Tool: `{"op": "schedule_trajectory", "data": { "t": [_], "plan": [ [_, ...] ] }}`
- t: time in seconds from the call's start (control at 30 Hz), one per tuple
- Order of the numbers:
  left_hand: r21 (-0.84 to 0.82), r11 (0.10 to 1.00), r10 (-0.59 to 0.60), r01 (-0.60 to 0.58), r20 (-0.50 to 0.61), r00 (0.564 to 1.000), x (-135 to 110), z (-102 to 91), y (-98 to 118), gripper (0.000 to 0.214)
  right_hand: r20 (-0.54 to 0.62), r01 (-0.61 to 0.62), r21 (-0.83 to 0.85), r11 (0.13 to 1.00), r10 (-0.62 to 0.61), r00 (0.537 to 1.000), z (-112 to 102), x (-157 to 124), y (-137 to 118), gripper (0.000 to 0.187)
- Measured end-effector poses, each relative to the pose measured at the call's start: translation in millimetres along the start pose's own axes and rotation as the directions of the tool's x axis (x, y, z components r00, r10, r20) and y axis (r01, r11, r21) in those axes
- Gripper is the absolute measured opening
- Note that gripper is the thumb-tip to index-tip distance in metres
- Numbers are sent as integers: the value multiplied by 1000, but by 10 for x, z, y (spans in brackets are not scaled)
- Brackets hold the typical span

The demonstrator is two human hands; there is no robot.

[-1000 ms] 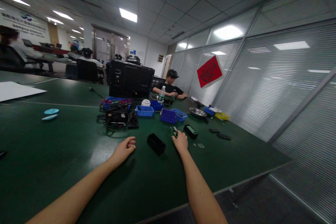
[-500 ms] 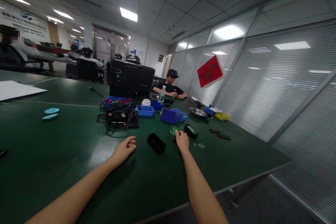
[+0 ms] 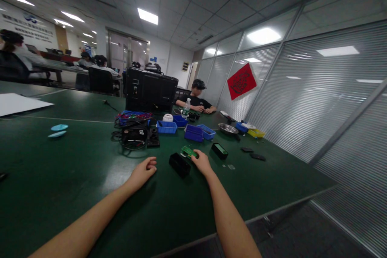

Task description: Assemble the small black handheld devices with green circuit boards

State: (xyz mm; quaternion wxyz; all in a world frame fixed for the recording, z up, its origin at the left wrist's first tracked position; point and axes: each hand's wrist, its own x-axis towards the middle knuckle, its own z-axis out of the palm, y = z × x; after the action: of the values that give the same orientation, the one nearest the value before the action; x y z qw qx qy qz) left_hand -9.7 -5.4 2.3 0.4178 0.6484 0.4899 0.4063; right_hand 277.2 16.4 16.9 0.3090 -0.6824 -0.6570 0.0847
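Note:
My right hand (image 3: 202, 162) grips the end of a green circuit board (image 3: 188, 152) between thumb and fingers. The board is held just behind a black open-topped box (image 3: 179, 165), which lies on the green table. Left of that box rests my left hand (image 3: 144, 172), its fingers loosely curled and apart, with nothing in it. A second black box (image 3: 219, 151) with a green panel inside sits to the right of my right hand. In front of it lie a small clear plate (image 3: 231, 167) and a small pale ring (image 3: 224, 166).
Blue bins (image 3: 194, 133) stand behind the board, with a baseball (image 3: 168, 117) and a water bottle (image 3: 186, 108). A cabled black device (image 3: 134, 134) is at the left, before a large monitor (image 3: 151, 88). A metal bowl (image 3: 228, 129) is farther right. A person (image 3: 198, 96) sits across the table.
My right hand has moved left with the circuit board and turned it from lengthwise to crosswise, bringing it behind the open black box. My left hand has stayed in place.

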Motion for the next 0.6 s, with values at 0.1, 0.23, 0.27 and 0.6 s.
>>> {"op": "schedule_trajectory", "data": {
  "t": [0.1,0.23,0.27,0.6],
  "plan": [
    [20,1000,1,-1,-21,1000,62,65,4,54,46,88,67,994,-91,995,33,-22,-61,37],
    [-24,1000,-9,9,8,1000,232,234,46,67,77,140,126,982,-150,986,70,-49,-114,40],
    [-46,999,-4,5,17,1000,277,288,59,70,83,146,139,980,-158,984,81,-54,-121,41],
    [240,944,201,-225,119,972,226,575,153,74,113,199,195,961,-223,968,148,-35,-105,40]
  ]
}}
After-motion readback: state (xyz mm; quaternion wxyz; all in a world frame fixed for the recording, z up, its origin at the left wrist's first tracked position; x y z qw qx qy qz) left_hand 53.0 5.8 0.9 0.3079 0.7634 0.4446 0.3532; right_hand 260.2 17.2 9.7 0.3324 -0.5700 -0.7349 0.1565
